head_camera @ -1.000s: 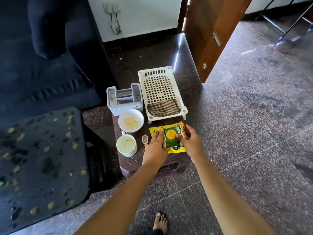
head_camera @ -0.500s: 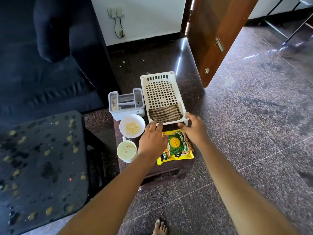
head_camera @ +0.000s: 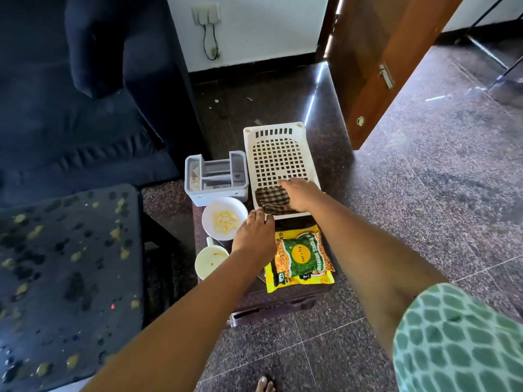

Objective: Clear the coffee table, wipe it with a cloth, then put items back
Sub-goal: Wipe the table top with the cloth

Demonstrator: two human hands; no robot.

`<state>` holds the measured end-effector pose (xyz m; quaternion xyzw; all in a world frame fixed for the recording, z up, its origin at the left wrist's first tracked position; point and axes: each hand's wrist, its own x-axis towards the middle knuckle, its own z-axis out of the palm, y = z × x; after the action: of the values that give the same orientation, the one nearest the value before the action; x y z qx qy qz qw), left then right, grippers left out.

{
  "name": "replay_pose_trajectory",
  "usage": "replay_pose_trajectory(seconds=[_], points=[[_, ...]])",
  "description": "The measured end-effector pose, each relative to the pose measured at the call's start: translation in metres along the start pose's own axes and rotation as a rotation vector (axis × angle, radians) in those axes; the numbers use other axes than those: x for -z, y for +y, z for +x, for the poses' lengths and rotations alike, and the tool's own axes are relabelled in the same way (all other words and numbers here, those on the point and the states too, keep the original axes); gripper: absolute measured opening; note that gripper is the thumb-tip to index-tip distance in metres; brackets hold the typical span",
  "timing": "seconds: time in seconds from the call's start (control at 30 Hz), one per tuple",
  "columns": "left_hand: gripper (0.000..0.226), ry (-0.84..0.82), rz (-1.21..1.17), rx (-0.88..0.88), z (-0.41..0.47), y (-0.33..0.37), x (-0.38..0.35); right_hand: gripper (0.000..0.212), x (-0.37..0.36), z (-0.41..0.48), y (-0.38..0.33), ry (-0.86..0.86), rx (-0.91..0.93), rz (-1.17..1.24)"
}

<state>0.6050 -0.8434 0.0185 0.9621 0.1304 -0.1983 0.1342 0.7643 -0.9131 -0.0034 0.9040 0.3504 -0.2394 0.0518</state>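
- Reaching over the coffee table (head_camera: 283, 301), our right hand (head_camera: 301, 195) lies on the checked cloth (head_camera: 270, 198), fingers spread forward across it; we cannot tell whether the thumb pinches the fabric beneath
- Our left hand (head_camera: 254, 236) sits at the near-left corner of the white perforated tray (head_camera: 278, 154), fingertips touching its rim; whether they hook under it is hidden
- The cloth is bunched at the near end of the tray, which stands at the table's far right; we judge the cloth soft, light and limp, so it should be gathered in a full pinch at the middle rather than by one corner, or it will trail
- The tray looks like thin, stiff plastic, light enough to tip when the cloth is tugged; steadying its rim with the left hand seems wise
- Nothing is cleared yet: the snack packets (head_camera: 301, 256) lie just in front of the tray, glossy and likely slippery, best taken by an edge seam
- The bowl (head_camera: 235, 203) with pale pieces and the mug (head_camera: 199, 271) stand to the left, probably breakable and spillable; we would lift them level, the mug by its handle
- The grey organiser box (head_camera: 216, 193) stands beside the tray; it looks rigid, so we would grasp it by both end walls
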Motion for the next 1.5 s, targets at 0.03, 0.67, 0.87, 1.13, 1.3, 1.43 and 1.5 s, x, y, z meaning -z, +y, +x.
replay_pose_trajectory(seconds=[0.03,0.67,0.87,1.13,1.3,1.43,1.5], points=[[0.06,-0.003,0.012,-0.014,0.0,-0.001,0.001,0.07,0.001,0.003,0.001,0.0,0.005,-0.031],[0.056,-0.087,-0.114,-0.079,-0.006,-0.011,0.02,0.039,0.031,-0.026,-0.005,0.116,-0.243,0.516],[0.037,0.331,-0.928,0.104,-0.056,-0.038,0.051,0.034,0.046,-0.101,-0.05,0.302,-0.258,0.97],[0.031,0.024,-1.948,0.439,-0.148,-0.169,0.055,0.043,0.025,-0.155,-0.246,0.104,-0.201,1.373],[0.026,0.019,-2.009,0.608,-0.184,-0.281,0.04,0.019,-0.004,-0.142,-0.36,-0.016,-0.242,1.478],[0.021,-0.013,-1.978,0.678,-0.191,-0.35,0.032,0.021,-0.019,-0.119,-0.418,-0.105,-0.268,1.562],[0.014,0.024,-1.951,0.671,-0.187,-0.379,0.028,0.024,-0.028,-0.104,-0.438,-0.125,-0.297,1.594]])
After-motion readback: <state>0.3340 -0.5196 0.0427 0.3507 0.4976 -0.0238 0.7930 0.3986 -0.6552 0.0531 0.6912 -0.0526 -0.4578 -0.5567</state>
